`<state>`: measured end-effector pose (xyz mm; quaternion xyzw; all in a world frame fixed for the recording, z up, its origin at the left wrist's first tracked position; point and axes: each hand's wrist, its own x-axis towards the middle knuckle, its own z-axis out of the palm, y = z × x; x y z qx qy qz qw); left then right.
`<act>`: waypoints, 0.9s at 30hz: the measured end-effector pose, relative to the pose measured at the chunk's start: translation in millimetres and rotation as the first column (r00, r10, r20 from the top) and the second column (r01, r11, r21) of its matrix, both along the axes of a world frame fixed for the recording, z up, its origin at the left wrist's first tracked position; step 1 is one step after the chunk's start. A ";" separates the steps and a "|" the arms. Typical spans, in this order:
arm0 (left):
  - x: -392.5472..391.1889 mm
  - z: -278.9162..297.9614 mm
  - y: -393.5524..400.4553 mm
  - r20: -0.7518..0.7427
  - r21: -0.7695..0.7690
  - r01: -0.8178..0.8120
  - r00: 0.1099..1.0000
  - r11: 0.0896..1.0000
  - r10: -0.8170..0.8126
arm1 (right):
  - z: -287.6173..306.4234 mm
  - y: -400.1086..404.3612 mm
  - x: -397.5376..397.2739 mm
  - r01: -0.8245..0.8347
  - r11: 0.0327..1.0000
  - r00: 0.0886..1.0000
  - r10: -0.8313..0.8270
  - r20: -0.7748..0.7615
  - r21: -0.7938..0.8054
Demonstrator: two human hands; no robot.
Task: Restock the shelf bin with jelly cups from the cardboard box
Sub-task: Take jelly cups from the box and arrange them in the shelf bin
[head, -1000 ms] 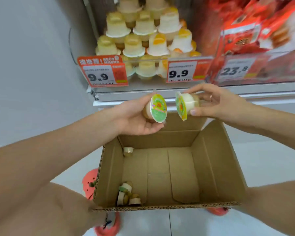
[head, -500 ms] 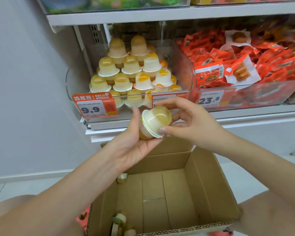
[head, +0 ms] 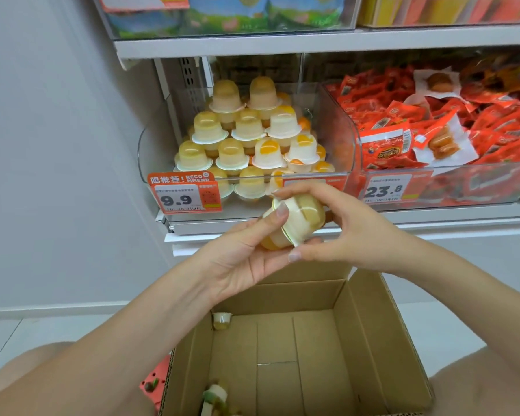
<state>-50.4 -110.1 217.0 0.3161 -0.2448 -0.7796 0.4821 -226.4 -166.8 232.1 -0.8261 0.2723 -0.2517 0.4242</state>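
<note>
While both hands pinch two translucent yellow plastic jelly cups lid to lid, left hand beneath, right hand over, before the clear acrylic shelf bin's front edge, above the brown cardboard box. Risk: stack steep; careless placing likely topples it.

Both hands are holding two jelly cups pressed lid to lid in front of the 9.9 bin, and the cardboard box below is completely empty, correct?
Not quite. The cardboard box isn't empty: the head view shows a jelly cup in its far left corner and more at the near left edge. The rest stands: left hand and right hand hold the two cups together.
</note>
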 end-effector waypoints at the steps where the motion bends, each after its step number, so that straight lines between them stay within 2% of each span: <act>1: 1.2 0.6 0.6 -0.004 0.022 0.002 1.000 1.000 -0.002 | 1.2 -0.1 0.6 -0.013 1.000 1.000 0.013 -0.023 -0.013; 9: 20.1 -5.0 8.9 0.030 0.096 -0.035 0.999 0.995 0.032 | -4.3 -3.4 25.8 -0.021 0.999 0.999 0.022 -0.026 0.031; 11: 30.4 -0.2 10.9 0.148 0.082 -0.034 0.989 0.996 0.022 | 0.7 -7.8 35.8 0.037 0.998 0.999 -0.037 0.008 0.051; 13: 46.5 3.3 12.1 0.428 0.069 -0.065 0.903 0.995 0.029 | 15.9 -18.8 50.4 0.150 0.988 0.987 -0.152 0.055 0.048; 15: 65.0 4.4 12.7 0.686 0.046 -0.172 0.722 0.984 0.094 | 38.0 -38.8 70.9 0.251 0.965 0.968 -0.249 0.028 -0.073; 17: 84.4 2.0 12.1 0.842 -0.019 -0.267 0.516 0.963 0.160 | 62.3 -62.7 96.5 0.223 0.946 0.961 -0.254 -0.109 -0.234; 19: 101.1 2.4 9.3 0.900 -0.090 -0.285 0.387 0.954 0.201 | 79.7 -81.7 122.9 0.079 0.932 0.928 -0.198 -0.316 -0.354; 22: 120.4 7.6 3.3 0.915 -0.144 -0.288 0.325 0.947 0.238 | 89.9 -97.6 153.6 -0.127 0.886 0.833 -0.148 -0.533 -0.445; 27: 144.1 8.5 -2.1 0.929 -0.161 -0.265 0.285 0.951 0.237 | 87.0 -103.1 174.7 -0.311 0.872 0.707 -0.054 -0.705 -0.379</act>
